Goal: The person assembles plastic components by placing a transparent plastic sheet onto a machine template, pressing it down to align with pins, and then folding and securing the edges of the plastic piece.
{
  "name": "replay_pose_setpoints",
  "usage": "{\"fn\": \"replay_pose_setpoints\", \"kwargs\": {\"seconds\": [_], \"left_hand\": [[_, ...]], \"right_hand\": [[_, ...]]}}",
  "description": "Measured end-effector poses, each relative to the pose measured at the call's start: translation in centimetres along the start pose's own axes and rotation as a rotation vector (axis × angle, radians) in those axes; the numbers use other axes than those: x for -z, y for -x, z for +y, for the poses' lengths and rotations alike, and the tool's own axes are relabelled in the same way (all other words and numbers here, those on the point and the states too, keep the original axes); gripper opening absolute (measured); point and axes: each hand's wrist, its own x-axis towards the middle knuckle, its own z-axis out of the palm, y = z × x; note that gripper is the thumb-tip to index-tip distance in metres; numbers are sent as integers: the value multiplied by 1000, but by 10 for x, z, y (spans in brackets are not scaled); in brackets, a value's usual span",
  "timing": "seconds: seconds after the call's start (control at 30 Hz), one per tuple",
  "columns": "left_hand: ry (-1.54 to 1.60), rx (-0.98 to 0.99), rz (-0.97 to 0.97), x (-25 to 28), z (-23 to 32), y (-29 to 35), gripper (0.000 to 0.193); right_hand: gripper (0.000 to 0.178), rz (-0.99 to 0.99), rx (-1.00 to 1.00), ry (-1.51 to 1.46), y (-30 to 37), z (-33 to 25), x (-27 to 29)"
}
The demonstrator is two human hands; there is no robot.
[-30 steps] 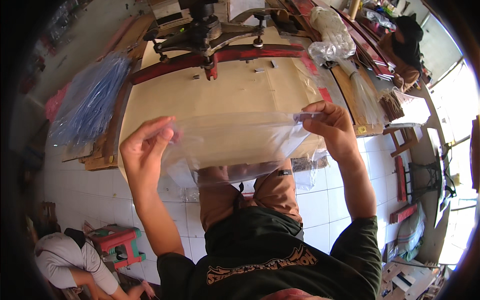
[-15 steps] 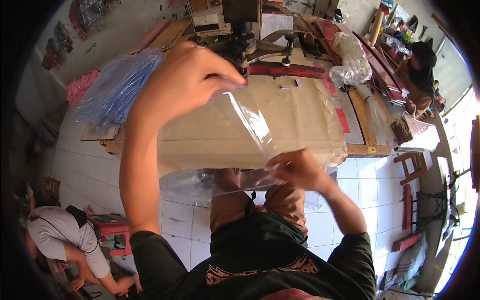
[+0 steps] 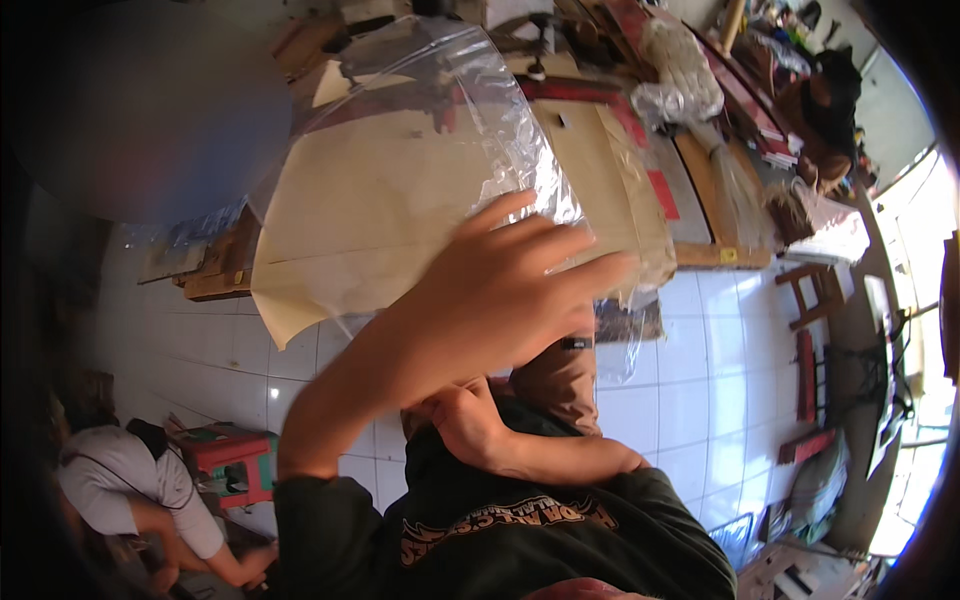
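Observation:
My left hand (image 3: 520, 275), somewhat smeared by motion, reaches across in front of me with its fingers spread. It is over the lower right edge of a large clear plastic sheet (image 3: 515, 125), which stands up and catches the light along its right side. Below it, close to my body, my right hand (image 3: 463, 425) is bent inward under my left forearm. Its fingers look curled but are mostly hidden, as is anything in them. Behind and through the plastic shows a tan sheet (image 3: 595, 160) covering the worktable.
A red bar (image 3: 570, 91) and a black-knobbed screw (image 3: 538, 65) stand at the table's back. White bundled material (image 3: 680, 75) lies right of them. A large blurred shape (image 3: 150, 120) blocks the upper left. Another person (image 3: 110, 480) bends beside a red stool (image 3: 225, 465) at lower left.
My left hand has come down and right from the sheet's upper end. My right hand has drawn in toward my body and left. The plastic now stands higher over the table, and my view has shifted.

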Motion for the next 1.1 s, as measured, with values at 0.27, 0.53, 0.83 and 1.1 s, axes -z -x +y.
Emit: {"fn": "replay_pose_setpoints", "kwargs": {"seconds": [0.27,0.53,0.83,1.1], "left_hand": [[604,1283,762,-72,58,228,60],[876,1364,880,-89,75,225,39],[912,1471,882,-84,66,240,24],[968,1455,753,-71,61,247,23]], "right_hand": [[14,155,-157,-25,9,20,-10],[17,163,-162,80,13,40,8],[42,-175,-6,138,17,-31,72],[68,9,-148,671,26,-166,98]]}}
